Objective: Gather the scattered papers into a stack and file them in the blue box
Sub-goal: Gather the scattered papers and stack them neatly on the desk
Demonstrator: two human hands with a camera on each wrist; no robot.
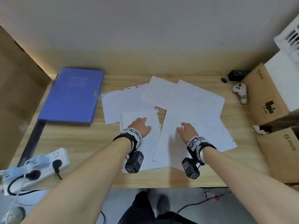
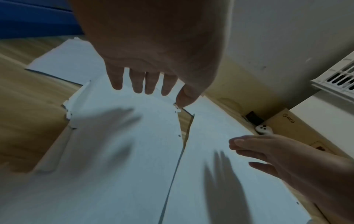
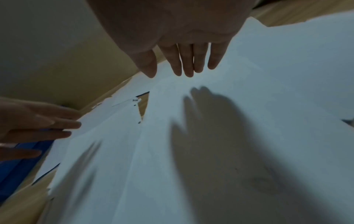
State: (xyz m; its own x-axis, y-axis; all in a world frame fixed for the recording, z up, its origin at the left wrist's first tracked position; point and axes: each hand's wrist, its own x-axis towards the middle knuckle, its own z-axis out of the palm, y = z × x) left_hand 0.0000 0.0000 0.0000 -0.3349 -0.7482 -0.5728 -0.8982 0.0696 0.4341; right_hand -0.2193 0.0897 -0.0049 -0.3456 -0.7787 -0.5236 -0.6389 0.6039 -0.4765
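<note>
White papers (image 1: 178,101) lie scattered and overlapping across the middle of the wooden desk (image 1: 80,143), not yet stacked. The blue box (image 1: 72,96) lies flat and closed just to the left of the papers, near the desk's back edge. The left hand (image 1: 140,127) sits over the near-left sheet (image 1: 145,152), fingers straight and slightly spread, holding nothing; from the left wrist view its fingertips (image 2: 138,87) reach toward that sheet's far edge, though contact cannot be told. The right hand (image 1: 186,130) is over the near-right sheet (image 1: 202,126), fingers extended and relaxed, gripping nothing. The two hands are apart, one on each side of the gap between these sheets. To the right of the papers a white controller (image 1: 240,92) lies beside cardboard boxes (image 1: 265,97); to their near left sits a white power strip (image 1: 40,167).
</note>
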